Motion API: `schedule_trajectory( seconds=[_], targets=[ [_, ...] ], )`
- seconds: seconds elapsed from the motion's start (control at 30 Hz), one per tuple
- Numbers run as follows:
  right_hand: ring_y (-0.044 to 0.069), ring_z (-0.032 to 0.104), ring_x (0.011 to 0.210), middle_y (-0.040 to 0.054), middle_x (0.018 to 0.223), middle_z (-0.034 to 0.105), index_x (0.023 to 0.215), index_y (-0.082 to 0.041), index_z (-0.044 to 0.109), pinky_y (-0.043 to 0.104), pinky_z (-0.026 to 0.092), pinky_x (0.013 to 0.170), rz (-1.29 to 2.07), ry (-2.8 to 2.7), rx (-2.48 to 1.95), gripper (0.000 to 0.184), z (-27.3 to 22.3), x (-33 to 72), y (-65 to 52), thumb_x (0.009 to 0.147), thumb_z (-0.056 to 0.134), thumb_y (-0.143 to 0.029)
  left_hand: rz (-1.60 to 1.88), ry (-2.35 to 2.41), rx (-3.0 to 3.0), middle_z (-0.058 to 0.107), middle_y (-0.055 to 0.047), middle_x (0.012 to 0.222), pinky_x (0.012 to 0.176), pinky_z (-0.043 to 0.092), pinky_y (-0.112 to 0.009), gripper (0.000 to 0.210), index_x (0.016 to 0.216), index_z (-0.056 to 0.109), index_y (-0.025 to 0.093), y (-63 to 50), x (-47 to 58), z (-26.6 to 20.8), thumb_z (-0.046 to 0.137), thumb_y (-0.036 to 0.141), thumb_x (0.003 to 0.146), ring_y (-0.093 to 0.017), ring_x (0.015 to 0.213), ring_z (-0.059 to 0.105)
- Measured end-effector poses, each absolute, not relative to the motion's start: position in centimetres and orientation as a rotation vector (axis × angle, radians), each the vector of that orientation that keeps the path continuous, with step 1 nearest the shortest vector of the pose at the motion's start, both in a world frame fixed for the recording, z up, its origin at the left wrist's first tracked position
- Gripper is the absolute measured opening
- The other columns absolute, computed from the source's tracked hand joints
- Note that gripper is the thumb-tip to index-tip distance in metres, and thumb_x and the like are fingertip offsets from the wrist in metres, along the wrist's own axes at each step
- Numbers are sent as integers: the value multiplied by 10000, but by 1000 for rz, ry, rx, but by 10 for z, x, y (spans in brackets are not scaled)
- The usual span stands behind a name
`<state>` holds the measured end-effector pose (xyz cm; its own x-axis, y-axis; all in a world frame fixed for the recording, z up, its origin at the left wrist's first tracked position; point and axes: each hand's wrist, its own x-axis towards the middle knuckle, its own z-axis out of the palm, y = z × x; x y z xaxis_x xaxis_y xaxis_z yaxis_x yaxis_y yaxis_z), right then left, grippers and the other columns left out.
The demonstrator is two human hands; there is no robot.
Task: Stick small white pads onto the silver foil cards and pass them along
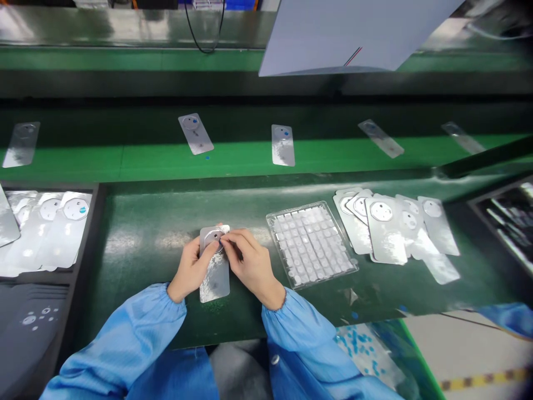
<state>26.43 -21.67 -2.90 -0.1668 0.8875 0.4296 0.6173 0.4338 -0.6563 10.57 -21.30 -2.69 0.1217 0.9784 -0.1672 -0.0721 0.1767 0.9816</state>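
Observation:
Close in front of me, a silvery phone back cover with a round camera ring near its top is held over the green bench. My left hand grips its left side, thumb lying on the face beside the ring. At the ring's right side, my right hand has thumb and forefinger pinched together. Whatever is between those fingertips is too small or hidden to make out. A clear plastic tray of small whitish pieces lies to the right of my right hand.
Several loose phone back covers overlap right of the tray; more fill a dark bin at left. Single covers lie along a green belt behind the bench. A white panel hangs overhead. A bag of blue dots sits lower right.

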Motion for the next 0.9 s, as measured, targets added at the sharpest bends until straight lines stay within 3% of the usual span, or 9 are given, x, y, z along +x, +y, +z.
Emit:
schedule_trajectory(
  seconds=[0.13,0.27,0.4,0.63,0.9],
  targets=[
    [174,693,817,69,976,702,1044,-207,672,269,558,615,529,-1765,-1229,111,-28,264,-217,1040,562,-197,1046,1191,982,780,-105,1062,805,531,-307,423,1170,756,122,-211,106,-26,708,421,874,-244,923,704],
    [174,668,773,75,970,700,1087,-208,680,273,536,567,544,-1631,-1225,129,-25,264,-222,1022,575,-175,1071,1276,888,737,-44,804,670,490,-251,276,916,754,125,-211,107,-26,795,359,775,-170,712,636],
    [159,660,710,70,955,712,1119,-212,700,271,551,560,501,-1674,-1183,165,-19,264,-228,1006,595,-151,1079,1250,822,669,-8,687,597,449,-230,243,749,691,138,-211,108,-26,815,346,735,-131,614,563],
    [182,738,851,74,984,740,1211,-236,731,277,637,726,297,-1849,-1173,264,-18,263,-230,1015,583,-137,1092,1209,930,669,-13,681,593,445,-231,246,734,713,134,-213,109,-23,779,363,794,-135,613,561],
    [154,727,771,78,1017,738,1275,-248,724,255,627,700,202,-1960,-1237,338,-31,268,-230,1035,525,-116,1061,1228,964,655,-18,690,566,416,-225,297,788,729,121,-214,109,-22,774,413,825,-129,610,538]
  ],
)
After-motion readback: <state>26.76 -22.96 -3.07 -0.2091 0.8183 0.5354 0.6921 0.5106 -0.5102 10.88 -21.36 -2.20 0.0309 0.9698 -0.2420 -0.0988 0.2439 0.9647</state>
